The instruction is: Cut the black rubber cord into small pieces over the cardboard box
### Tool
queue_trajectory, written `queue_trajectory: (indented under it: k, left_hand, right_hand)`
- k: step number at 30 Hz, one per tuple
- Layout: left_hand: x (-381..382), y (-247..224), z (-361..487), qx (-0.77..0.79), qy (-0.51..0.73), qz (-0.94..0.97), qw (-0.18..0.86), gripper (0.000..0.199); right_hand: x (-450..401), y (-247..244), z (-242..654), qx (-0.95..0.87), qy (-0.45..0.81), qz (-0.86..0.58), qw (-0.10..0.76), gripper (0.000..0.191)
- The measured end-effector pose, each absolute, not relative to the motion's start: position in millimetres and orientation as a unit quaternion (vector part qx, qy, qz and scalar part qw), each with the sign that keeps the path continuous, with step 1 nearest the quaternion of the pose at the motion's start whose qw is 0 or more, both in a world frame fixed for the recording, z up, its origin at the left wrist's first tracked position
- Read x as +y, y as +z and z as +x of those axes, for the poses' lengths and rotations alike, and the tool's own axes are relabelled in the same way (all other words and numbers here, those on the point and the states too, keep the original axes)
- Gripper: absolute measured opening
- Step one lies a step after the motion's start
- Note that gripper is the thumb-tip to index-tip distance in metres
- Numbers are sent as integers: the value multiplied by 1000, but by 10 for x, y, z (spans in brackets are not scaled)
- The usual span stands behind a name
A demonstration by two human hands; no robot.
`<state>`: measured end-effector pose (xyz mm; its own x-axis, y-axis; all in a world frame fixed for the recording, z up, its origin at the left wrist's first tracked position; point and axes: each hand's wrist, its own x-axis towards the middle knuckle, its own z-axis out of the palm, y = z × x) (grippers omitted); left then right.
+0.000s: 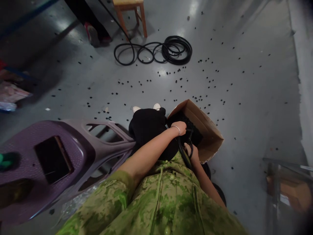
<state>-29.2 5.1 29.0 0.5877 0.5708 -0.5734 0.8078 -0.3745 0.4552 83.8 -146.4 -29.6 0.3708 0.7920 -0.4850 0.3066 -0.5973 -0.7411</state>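
Note:
My left hand [180, 128], with a thin bracelet at its wrist, is closed over the opening of a cardboard box [211, 132]. What its fingers grip is hard to make out; something dark sticks out beside them. Just below it, my right hand [192, 152] is closed around a black hose [181, 150] that bends in a loop between the hands and runs down past my shirt. The tilted box stands at my right knee, holding a mass of small black pieces [189, 120].
A purple plastic stool [80, 140] on my left carries a phone [53, 159]. Coiled black hose [177, 50] lies ahead near a wooden stool [128, 2] and a person's shoe [92, 34]. Small black pieces litter the floor. A clear bin [276, 186] stands at right.

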Motion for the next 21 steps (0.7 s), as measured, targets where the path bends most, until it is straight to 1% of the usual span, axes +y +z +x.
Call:
queue_trajectory:
  k: [3,6,13,17,21]
  left_hand:
    - [53,325,-291,383,-160,838,355,30]
    - [54,344,-288,376,-170,843,346,31]
    - [57,304,-265,389,-195,832,344,33]
    - [48,204,-233,429,-194,811,348,33]
    - [35,160,-204,445,-206,801,342,35]
  right_hand:
    - [-1434,-245,857,-321,486,-760,288,36]
    - [-1439,-230,877,-321,481,-762,291,34]
    - [-1510,-319,874,-360,422,-790,260,40]
    - [-1517,-412,874,-369,412,-799,237,44]
    - [-1528,-493,881,-376,413,-794,238,48]
